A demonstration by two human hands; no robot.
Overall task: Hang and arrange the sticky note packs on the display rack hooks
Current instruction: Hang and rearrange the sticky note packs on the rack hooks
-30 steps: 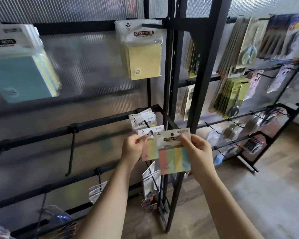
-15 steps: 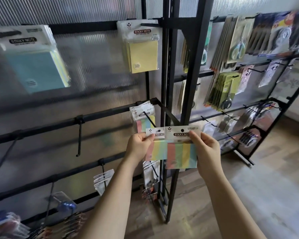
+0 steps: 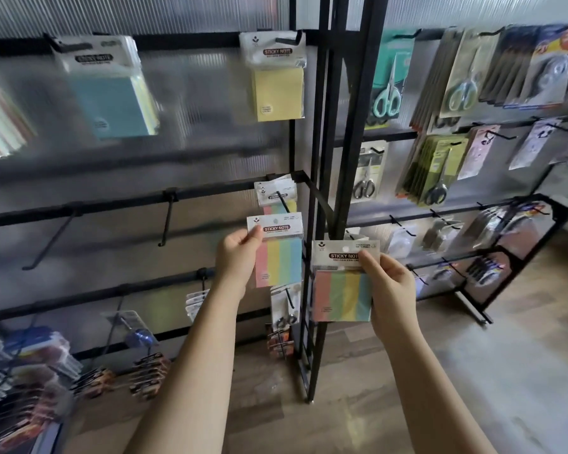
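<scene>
My left hand [image 3: 236,257] pinches the header card of a striped sticky note pack [image 3: 281,253] just below a hook [image 3: 282,201] on the middle rail, where a few similar packs [image 3: 276,193] hang. My right hand [image 3: 387,283] grips a second striped pack [image 3: 341,290] by its header, lower and to the right, in front of the black rack post [image 3: 312,224]. Two larger sticky note packs hang on the top rail: a yellow one [image 3: 277,83] and a blue one [image 3: 112,93].
Two bare hooks [image 3: 168,221] [image 3: 51,239] stick out of the middle rail to the left. Scissors and other packaged goods [image 3: 440,172] fill the rack on the right. More goods [image 3: 30,371] hang low at the left. Wooden floor [image 3: 473,371] lies below.
The two packs, held together before, have come apart. My left hand raised its pack toward the hook, and my right hand moved its pack down and to the right.
</scene>
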